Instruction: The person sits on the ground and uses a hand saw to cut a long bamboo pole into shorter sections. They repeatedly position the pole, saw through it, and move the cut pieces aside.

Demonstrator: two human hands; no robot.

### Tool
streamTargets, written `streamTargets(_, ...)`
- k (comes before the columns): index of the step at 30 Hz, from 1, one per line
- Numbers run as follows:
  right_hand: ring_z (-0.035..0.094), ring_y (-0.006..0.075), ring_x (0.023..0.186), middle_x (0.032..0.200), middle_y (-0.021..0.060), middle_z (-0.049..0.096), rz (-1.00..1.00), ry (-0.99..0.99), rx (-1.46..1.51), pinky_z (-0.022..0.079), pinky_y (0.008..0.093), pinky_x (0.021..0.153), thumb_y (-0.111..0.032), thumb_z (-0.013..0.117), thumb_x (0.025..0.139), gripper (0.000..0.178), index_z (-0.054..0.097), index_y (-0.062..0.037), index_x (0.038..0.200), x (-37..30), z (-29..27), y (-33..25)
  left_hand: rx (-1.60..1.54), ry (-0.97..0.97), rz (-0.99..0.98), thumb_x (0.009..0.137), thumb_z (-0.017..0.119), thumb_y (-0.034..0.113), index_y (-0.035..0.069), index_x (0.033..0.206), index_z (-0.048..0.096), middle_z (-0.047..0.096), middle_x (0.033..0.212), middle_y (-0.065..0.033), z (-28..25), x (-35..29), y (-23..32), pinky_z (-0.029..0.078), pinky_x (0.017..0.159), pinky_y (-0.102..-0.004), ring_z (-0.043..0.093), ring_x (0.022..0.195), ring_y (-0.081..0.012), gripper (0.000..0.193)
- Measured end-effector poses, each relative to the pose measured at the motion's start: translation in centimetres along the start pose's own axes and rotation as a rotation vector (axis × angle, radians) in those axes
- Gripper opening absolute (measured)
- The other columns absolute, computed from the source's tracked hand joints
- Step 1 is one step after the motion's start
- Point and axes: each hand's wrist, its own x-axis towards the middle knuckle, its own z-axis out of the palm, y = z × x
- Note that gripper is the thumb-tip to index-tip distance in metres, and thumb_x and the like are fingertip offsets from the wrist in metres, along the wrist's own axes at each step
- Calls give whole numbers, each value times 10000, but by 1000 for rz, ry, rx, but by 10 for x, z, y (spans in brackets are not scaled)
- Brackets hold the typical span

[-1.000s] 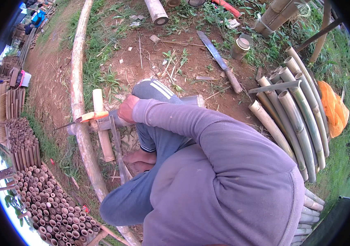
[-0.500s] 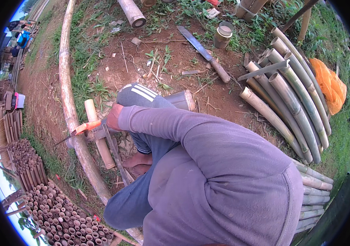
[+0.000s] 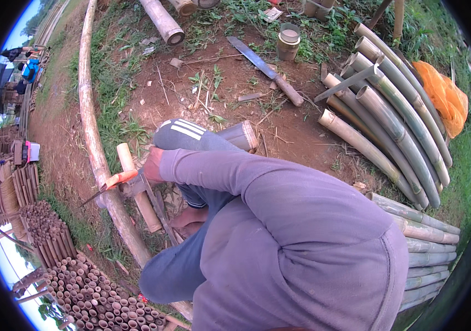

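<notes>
My right hand (image 3: 152,164) reaches across to the left, closed at the upper end of a long-bladed tool (image 3: 158,205). The blade slants down past my bare foot (image 3: 188,218). Beside the hand is an orange piece (image 3: 119,179) with a thin dark tip; how it joins the blade, I cannot tell. A short pale bamboo length (image 3: 146,211) lies next to the blade, close to a long bamboo pole (image 3: 115,207) on the ground. My left hand is not visible; my body and bent legs fill the lower middle.
A machete (image 3: 266,69) lies on the soil near a cup-like container (image 3: 288,44). Cut bamboo poles (image 3: 392,129) are piled at right beside orange netting (image 3: 439,96). Bundled bamboo tubes (image 3: 100,300) stand at lower left. A thick bamboo piece (image 3: 241,135) lies behind my knee.
The whole view has shifted slightly, showing more of the lower bamboo stack at right. My right hand stays beside the short bamboo length, with the blade and orange piece at nearly the same place.
</notes>
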Motion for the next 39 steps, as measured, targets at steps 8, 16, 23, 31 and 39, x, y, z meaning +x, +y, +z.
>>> streamTargets(8, 787, 322, 966, 1033, 139, 782, 2, -44, -15, 566, 475, 926, -350, 672, 972, 319, 727, -87, 1145, -15, -29, 4, -250, 134, -45, 921, 796, 276, 137, 1268, 752, 715, 1193, -110, -30, -26, -41, 553, 997, -446, 683, 1142, -341, 377)
streamTargets(16, 771, 359, 1034, 1123, 189, 777, 9, -112, 200, 592, 499, 926, -371, 748, 941, 438, 721, -63, 1252, -4, -48, -2, -419, 352, -16, 921, 798, 272, 133, 1273, 750, 714, 1203, -110, -76, -56, -84, 552, 1000, -443, 681, 1149, -340, 382)
streamTargets(23, 699, 404, 1117, 1239, 235, 698, 32, 224, 388, 564, 496, 973, -309, 805, 930, 556, 633, -42, 1387, 90, -35, -15, 176, 499, 283, 921, 800, 269, 131, 1278, 748, 713, 1211, -111, -96, -37, -23, 552, 1003, -440, 680, 1155, -339, 387)
streamTargets(31, 682, 237, 1063, 1178, 141, 706, 135, 249, 942, 539, 387, 971, -256, 799, 980, 431, 688, -8, 1313, 149, 34, -25, 1022, 535, 732, 823, 892, 340, 157, 1541, 549, 533, 1520, -115, -101, 3, 81, 338, 1237, -531, 449, 1462, -359, 816)
streamTargets(39, 658, 172, 1007, 1097, 89, 726, 215, 150, 1141, 528, 356, 921, -273, 777, 1019, 388, 720, 29, 1256, 152, 62, -14, 1121, 284, 402, 736, 956, 385, 149, 1617, 413, 582, 1490, -156, -126, 44, 102, 356, 1209, -566, 528, 1417, -409, 1061)
